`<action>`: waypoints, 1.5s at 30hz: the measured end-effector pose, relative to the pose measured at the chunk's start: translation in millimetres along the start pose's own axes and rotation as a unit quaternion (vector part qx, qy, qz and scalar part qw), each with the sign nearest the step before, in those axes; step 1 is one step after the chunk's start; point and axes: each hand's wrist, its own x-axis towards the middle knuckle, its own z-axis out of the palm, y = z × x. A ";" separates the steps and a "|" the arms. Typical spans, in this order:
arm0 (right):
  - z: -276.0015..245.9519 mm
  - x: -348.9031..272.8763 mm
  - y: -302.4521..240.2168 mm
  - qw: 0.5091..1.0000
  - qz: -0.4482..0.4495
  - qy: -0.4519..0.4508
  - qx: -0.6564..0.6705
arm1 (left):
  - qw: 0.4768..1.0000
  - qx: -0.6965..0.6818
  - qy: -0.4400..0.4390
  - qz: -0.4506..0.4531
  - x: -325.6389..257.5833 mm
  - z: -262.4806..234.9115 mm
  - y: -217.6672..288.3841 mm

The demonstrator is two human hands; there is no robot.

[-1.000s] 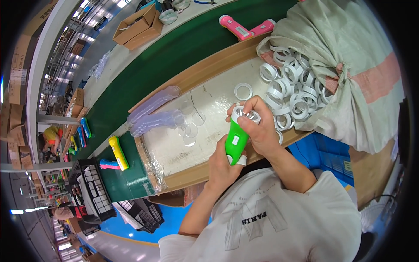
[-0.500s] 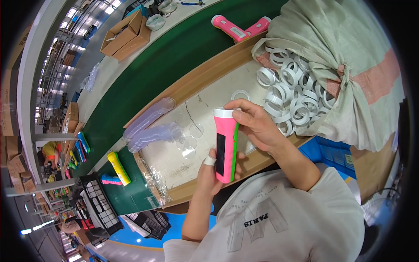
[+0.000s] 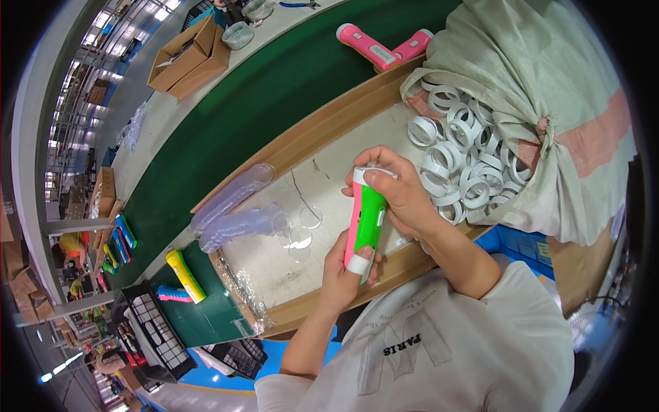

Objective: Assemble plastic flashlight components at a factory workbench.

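A pink and green flashlight is held over the cardboard-edged tray, tilted, its white-ringed head away from me. My left hand is closed round its lower end, and a white wrap covers the thumb. At the head, my right hand grips the white ring with thumb and fingers, hiding part of it. Beyond my left hand lie thin clear discs, loose on the tray. Two long stacks of clear discs rest at the tray's left side.
Many white rings spill from a large woven sack at the right. Two pink flashlights lie on the green belt behind the tray. A yellow flashlight lies at the left, near a black crate.
The flashlight has been turned about its length, so its green side now faces up instead of the pink side with the dark panel. My right hand has wrapped further over the head.
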 end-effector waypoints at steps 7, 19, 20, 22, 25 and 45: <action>-3.0 5.2 -2.9 0.999 0.014 0.048 0.009 | 0.987 0.156 -0.007 0.047 18.2 -10.7 -1.5; 1.8 -18.7 -7.9 0.998 0.041 -0.044 0.031 | 0.999 0.019 -0.015 -0.021 -12.4 10.7 -14.7; 2.4 -19.0 -6.2 0.999 0.040 -0.021 -0.020 | 0.991 0.128 0.029 0.020 -10.9 8.2 -20.3; -4.5 -9.9 -3.1 0.996 0.008 0.049 -0.069 | 0.956 0.279 0.074 0.054 -1.2 2.2 -11.9; -37.9 15.0 0.1 0.828 -0.236 0.149 -0.486 | 0.933 0.310 0.109 0.144 44.1 -20.0 24.2; 4.2 0.4 13.4 0.694 -0.230 -0.053 -0.681 | 0.833 0.453 0.197 0.249 49.0 -90.3 75.3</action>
